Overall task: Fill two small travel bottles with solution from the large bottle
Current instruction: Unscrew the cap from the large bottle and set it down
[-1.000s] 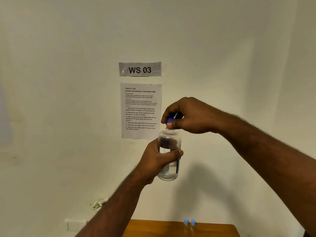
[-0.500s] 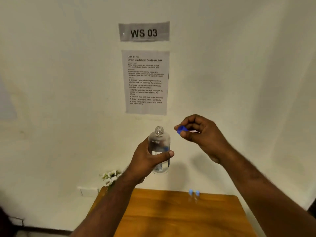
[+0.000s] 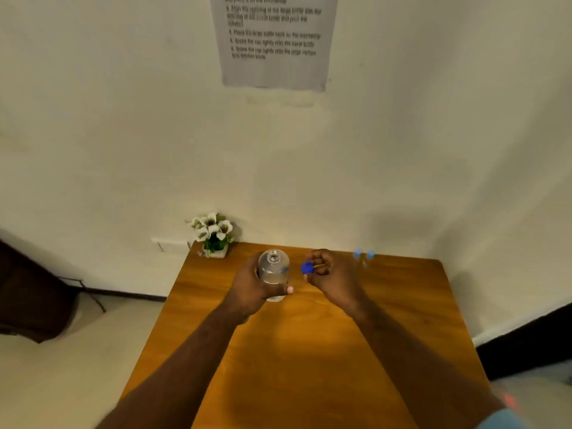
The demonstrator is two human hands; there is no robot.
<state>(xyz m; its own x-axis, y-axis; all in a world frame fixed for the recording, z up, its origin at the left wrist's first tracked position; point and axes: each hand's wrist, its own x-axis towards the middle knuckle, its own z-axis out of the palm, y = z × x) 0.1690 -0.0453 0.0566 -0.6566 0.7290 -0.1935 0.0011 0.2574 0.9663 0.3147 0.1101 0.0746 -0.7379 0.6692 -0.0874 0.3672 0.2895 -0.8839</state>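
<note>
L hand (image 3: 252,291) holds large bottle (image 3: 273,274) upright, neck up.

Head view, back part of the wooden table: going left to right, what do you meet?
Small pot of white flowers → clear large bottle, uncapped, held in left hand → blue cap pinched by right hand → two small blue-capped travel bottles.

Both forearms are bare from wrist to well past the elbow, with fine hair along them. The left hand (image 3: 252,291) and right hand (image 3: 332,278) wear no gloves, rings or watch that can be made out. At the lower right corner the edge of a light blue sleeve (image 3: 501,421) shows on the right arm.
</note>
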